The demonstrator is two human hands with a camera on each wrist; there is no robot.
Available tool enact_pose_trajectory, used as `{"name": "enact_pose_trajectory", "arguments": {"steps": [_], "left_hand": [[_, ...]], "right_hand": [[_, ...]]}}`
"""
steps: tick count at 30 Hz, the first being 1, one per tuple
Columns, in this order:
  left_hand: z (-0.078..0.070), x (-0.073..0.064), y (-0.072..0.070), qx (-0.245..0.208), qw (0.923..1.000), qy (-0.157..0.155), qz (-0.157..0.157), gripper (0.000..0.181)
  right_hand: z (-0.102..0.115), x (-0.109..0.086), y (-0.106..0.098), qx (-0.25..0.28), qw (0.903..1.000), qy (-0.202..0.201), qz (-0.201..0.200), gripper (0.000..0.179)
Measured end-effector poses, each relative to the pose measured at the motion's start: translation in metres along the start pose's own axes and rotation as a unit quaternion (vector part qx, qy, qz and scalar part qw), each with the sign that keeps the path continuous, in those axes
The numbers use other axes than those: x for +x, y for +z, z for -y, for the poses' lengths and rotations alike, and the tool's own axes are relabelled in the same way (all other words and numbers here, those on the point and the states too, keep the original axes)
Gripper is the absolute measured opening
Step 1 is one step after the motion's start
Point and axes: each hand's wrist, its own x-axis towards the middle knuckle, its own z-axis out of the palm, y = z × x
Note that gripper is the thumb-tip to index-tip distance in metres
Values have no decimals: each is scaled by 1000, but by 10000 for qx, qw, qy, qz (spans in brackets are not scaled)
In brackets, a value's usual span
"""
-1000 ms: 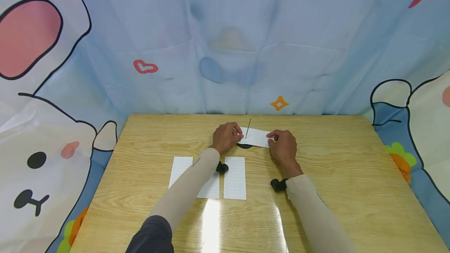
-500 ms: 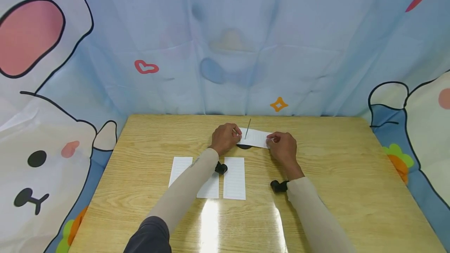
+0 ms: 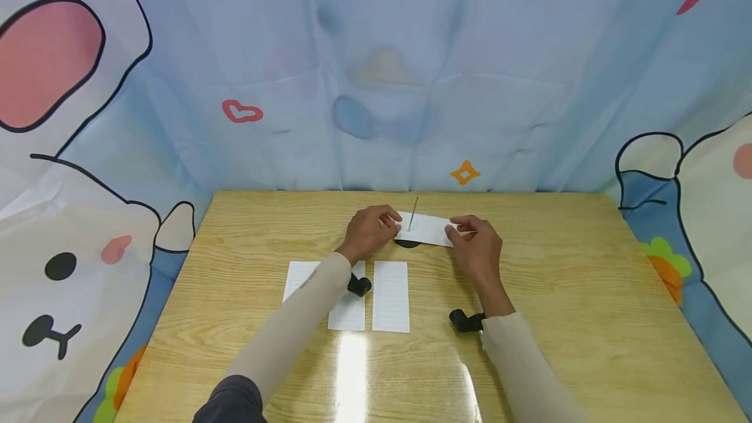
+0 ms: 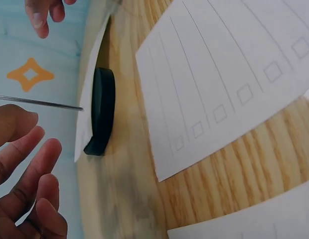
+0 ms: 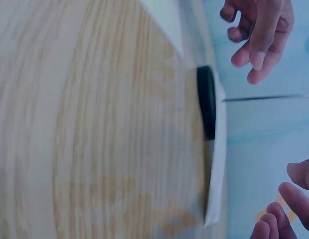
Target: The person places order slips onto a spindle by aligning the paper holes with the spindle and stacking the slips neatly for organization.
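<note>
A spike file with a thin metal spike [image 3: 414, 213] and round black base [image 3: 407, 244] stands near the table's back edge. One lined white slip of paper [image 3: 431, 230] lies on the base, with the spike standing up through it. My left hand [image 3: 369, 230] is beside the slip's left end, fingers loosely bent and spread. My right hand [image 3: 478, 247] hovers at its right end, thumb and fingers parted. In the left wrist view, the slip [image 4: 85, 124] sits against the base [image 4: 104, 112], apart from the fingers. The right wrist view shows both hands off the slip [image 5: 218, 159].
Three more lined slips lie side by side nearer me: a left one [image 3: 301, 274] partly under my left sleeve, a middle one [image 3: 348, 314], and a right one [image 3: 390, 296]. A patterned blue curtain [image 3: 376, 136] hangs behind the wooden table [image 3: 587, 279].
Both hands have let go of the slip. The left hand has drawn back slightly left, and the right hand slightly right. The slip stays on the spike.
</note>
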Motion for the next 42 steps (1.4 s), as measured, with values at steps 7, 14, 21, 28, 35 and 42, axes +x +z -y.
{"name": "enact_pose_trajectory", "arguments": {"steps": [7, 14, 21, 28, 35, 42], "left_hand": [[-6, -7, -6, -122, 9996, 209, 143, 20], [-13, -18, -15, -207, 9984, 338, 396, 21], [-20, -27, -21, -498, 9951, 471, 706, 18], [-18, -33, -22, -566, 9918, 598, 980, 18], [-7, -38, -20, -493, 9891, 643, 1226, 25], [6, -42, -12, -353, 9888, 686, 1276, 28]], "right_hand": [[15, -20, -4, 227, 9991, -225, -275, 25], [29, -50, 0, 495, 9965, -449, -499, 24], [38, -81, 9, 780, 9948, -433, -498, 28], [40, -107, 21, 784, 9958, -332, -333, 34], [39, -127, 31, 790, 9967, -110, -151, 35], [33, -142, 41, 768, 9970, 82, -86, 35]]}}
